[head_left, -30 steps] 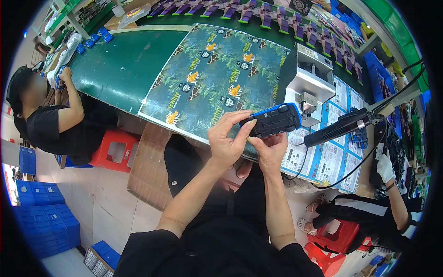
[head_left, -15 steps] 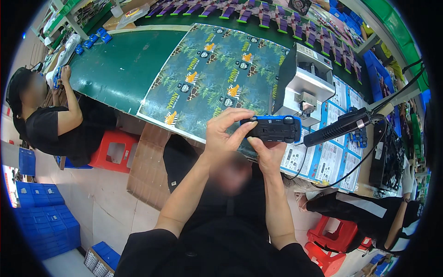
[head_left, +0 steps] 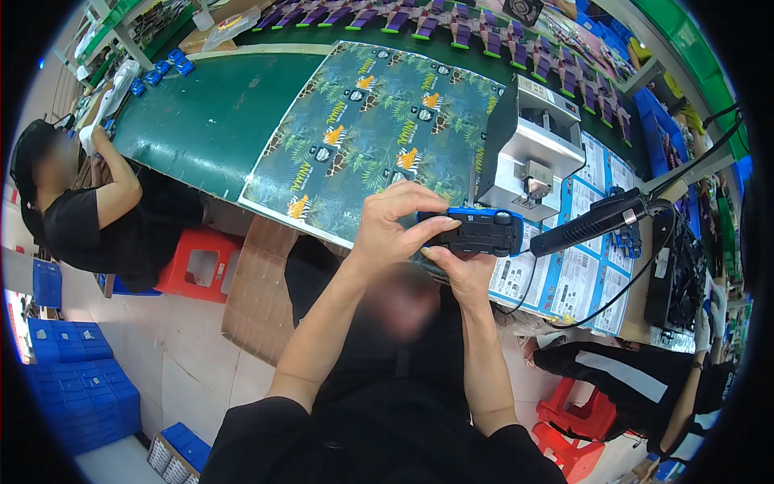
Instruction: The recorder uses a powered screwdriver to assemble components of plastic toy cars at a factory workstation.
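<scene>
Between my two hands is a blue toy car (head_left: pixel 482 234), its black underside turned up toward me. My left hand (head_left: pixel 393 224) pinches the car's left end, thumb across the underside and fingers along the far side. My right hand (head_left: pixel 465 273) grips it from the near edge, the thumb pressed at the lower left; its other fingers are hidden beneath. Just right of the car is the tip of a black electric screwdriver (head_left: pixel 592 223), apart from my hands. Beyond the car stands a grey metal machine (head_left: pixel 528 153).
A patterned sheet (head_left: pixel 355 137) covers the green table (head_left: pixel 205 113). Printed blue-white sheets (head_left: pixel 564 278) and black parts (head_left: pixel 673 282) lie at the right. Purple pieces (head_left: pixel 459 32) line the far belt. One co-worker (head_left: pixel 89 194) sits left, another (head_left: pixel 645 387) is at the right.
The toy car has tilted slightly, its right end lower, and my left hand has shifted a little with it. The left co-worker's hands have moved up toward a white object.
</scene>
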The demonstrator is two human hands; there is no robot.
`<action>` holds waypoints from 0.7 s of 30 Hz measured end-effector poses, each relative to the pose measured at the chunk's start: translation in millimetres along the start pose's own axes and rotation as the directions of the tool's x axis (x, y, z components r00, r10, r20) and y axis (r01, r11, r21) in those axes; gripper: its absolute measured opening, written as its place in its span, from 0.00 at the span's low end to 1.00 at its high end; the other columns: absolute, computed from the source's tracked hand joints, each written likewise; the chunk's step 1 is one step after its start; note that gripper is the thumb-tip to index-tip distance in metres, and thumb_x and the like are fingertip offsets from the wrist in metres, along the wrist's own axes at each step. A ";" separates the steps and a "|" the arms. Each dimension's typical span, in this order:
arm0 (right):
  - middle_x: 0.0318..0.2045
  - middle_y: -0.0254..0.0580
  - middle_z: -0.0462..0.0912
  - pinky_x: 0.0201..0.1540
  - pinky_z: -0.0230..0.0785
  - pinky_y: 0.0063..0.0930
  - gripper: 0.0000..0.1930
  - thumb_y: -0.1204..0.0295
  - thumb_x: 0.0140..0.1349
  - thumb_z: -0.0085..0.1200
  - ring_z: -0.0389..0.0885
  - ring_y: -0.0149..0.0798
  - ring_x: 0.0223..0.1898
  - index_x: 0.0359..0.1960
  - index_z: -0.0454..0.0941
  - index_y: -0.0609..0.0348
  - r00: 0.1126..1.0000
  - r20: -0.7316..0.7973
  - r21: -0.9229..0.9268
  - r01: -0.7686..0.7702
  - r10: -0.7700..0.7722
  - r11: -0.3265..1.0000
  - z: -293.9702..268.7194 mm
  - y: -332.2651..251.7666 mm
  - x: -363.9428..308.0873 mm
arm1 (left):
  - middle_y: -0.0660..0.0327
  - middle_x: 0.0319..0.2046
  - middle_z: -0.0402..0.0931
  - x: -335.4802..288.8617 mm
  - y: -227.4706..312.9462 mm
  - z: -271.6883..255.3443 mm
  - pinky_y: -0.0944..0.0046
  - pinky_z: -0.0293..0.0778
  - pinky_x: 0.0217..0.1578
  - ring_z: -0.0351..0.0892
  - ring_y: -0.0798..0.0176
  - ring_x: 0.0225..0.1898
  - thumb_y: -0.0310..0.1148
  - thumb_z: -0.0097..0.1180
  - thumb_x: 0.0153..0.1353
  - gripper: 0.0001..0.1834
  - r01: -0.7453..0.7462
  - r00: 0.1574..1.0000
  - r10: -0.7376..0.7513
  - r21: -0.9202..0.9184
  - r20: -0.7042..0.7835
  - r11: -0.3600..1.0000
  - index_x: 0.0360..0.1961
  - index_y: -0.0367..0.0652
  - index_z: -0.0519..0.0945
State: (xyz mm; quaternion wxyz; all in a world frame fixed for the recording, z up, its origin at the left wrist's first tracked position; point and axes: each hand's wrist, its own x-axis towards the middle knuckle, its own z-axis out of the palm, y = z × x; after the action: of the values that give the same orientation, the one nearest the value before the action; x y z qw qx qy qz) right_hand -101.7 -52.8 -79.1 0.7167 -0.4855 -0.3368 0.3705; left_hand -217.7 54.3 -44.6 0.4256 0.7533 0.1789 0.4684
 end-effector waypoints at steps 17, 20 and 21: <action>0.44 0.38 0.79 0.49 0.75 0.28 0.30 0.79 0.46 0.73 0.81 0.32 0.45 0.52 0.72 0.62 0.978 0.206 0.019 -0.037 0.032 0.999 6.3 -15.4 7.1 | 0.58 0.43 0.81 29.7 22.7 -19.8 0.66 0.76 0.46 0.80 0.67 0.45 0.29 0.64 0.60 0.18 0.444 0.821 -0.373 -0.074 0.432 0.893 0.52 0.36 0.79; 0.44 0.40 0.80 0.49 0.76 0.30 0.31 0.76 0.46 0.74 0.81 0.34 0.45 0.52 0.71 0.63 0.965 0.256 -0.072 -0.032 0.050 0.997 0.5 -8.0 6.9 | 0.57 0.42 0.81 22.7 15.7 -20.8 0.66 0.77 0.45 0.80 0.68 0.43 0.31 0.63 0.62 0.18 0.553 0.746 -0.387 -0.182 0.542 0.813 0.52 0.35 0.78; 0.44 0.40 0.80 0.49 0.76 0.30 0.32 0.75 0.46 0.74 0.81 0.34 0.45 0.52 0.71 0.63 0.965 0.255 -0.052 -0.051 0.062 0.997 2.8 -9.1 6.0 | 0.57 0.41 0.82 17.8 11.1 -21.2 0.66 0.77 0.43 0.80 0.68 0.42 0.32 0.63 0.62 0.18 0.607 0.758 -0.408 -0.323 0.509 0.726 0.50 0.34 0.78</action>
State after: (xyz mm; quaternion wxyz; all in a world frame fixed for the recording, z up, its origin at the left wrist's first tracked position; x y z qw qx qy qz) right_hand -99.2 -48.7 -68.9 0.6450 -0.4591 -0.4210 0.4426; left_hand -228.5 69.9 -21.5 0.7360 0.6256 0.1721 0.1932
